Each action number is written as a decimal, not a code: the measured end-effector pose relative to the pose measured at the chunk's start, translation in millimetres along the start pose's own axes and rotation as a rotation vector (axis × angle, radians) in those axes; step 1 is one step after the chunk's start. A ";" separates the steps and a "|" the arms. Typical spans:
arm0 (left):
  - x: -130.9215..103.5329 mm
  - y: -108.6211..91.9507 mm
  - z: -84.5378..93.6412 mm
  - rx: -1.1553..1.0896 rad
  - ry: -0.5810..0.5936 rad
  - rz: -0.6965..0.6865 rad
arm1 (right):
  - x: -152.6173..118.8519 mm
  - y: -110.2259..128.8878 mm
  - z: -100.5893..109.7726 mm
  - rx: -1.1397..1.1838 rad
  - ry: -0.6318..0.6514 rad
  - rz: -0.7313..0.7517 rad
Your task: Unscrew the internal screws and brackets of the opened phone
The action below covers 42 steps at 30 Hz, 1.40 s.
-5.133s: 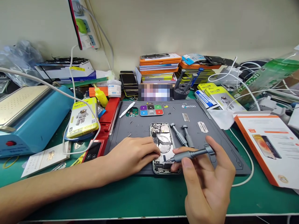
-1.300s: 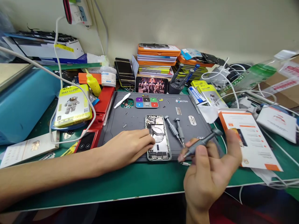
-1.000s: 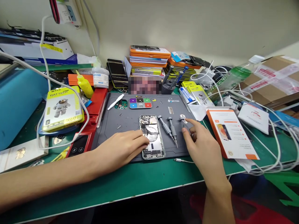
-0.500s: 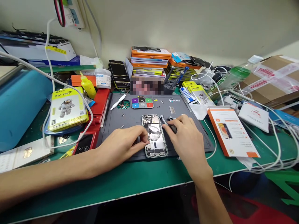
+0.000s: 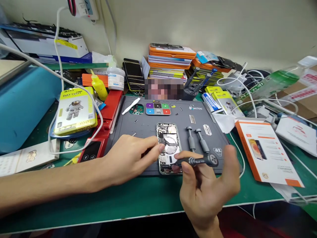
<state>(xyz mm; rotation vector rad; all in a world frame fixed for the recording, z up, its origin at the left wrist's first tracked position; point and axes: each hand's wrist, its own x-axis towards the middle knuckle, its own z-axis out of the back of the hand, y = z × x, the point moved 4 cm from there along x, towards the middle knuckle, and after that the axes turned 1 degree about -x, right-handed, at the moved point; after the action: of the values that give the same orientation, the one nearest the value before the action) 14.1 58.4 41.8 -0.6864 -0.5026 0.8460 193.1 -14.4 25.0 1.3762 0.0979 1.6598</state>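
An opened smartphone lies on the dark grey repair mat, its inner parts showing. My left hand is closed in a pinch over the phone's left edge; whatever sits between its fingertips is hidden. Near the phone's lower right, my right hand grips a dark screwdriver, held tilted between thumb and fingers with its round cap to the right. Two more grey screwdrivers, a left one and a right one, lie on the mat beside the phone.
A coloured magnetic tray, a white pry tool and a small green circuit board occupy the mat's far side. Battery boxes stand left, an orange-white box right. White cables trail across the table.
My right hand has picked up a screwdriver from the mat and brought it toward me, turning palm upward. My left hand stays pinched at the phone's edge. The view has shifted slightly.
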 end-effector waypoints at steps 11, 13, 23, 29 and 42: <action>-0.7 5.5 -12.2 0.097 0.185 0.020 | 2.3 -7.0 -4.8 -0.012 0.144 0.048; -1.3 5.5 -13.5 0.107 0.211 -0.005 | 1.2 -7.4 -4.7 -0.018 0.152 0.053; -1.9 5.7 -15.4 0.159 0.184 -0.111 | -5.2 -8.2 -4.4 -0.015 0.230 0.120; -0.8 6.7 -16.9 0.200 0.175 -0.131 | 2.9 0.1 -5.9 -0.048 0.227 0.246; -2.3 5.5 -17.2 0.285 0.199 -0.118 | -3.7 -3.6 -1.4 -0.002 0.204 0.180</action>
<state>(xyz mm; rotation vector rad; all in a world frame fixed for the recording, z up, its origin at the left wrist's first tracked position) 21.1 53.2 25.8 -0.4671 -0.2341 0.7122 193.8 -14.2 19.6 1.2402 0.0918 1.9479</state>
